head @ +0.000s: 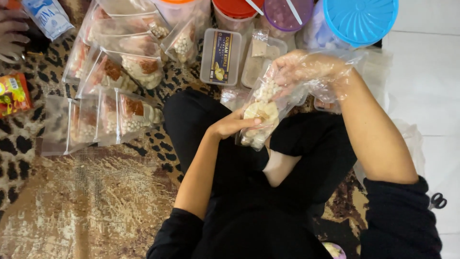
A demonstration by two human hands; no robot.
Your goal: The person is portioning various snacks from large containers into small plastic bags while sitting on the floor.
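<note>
1. Both hands work over the person's lap: the left hand [233, 125] is bare and grips the lower side of a clear food pouch [261, 115], fingers closed on the plastic.
2. Covered in a loose clear plastic glove, the right hand [306, 69] pinches the pouch's top end, fingers bunched together.
3. Held tilted between the two hands, the pouch shows small white balls near its top and pale round slices lower down.
4. Just beyond the right hand stand round tubs, among them a blue-lidded container [359, 19] and a red-lidded one [235, 9].
5. Beyond the left hand lies a small rectangular lidded box [220, 56].
6. Farther to the left of the left hand, filled pouches [115, 91] lie overlapping on the leopard-print rug [28, 144].
7. Another person's hand [12, 36] shows at the far left edge.
</note>
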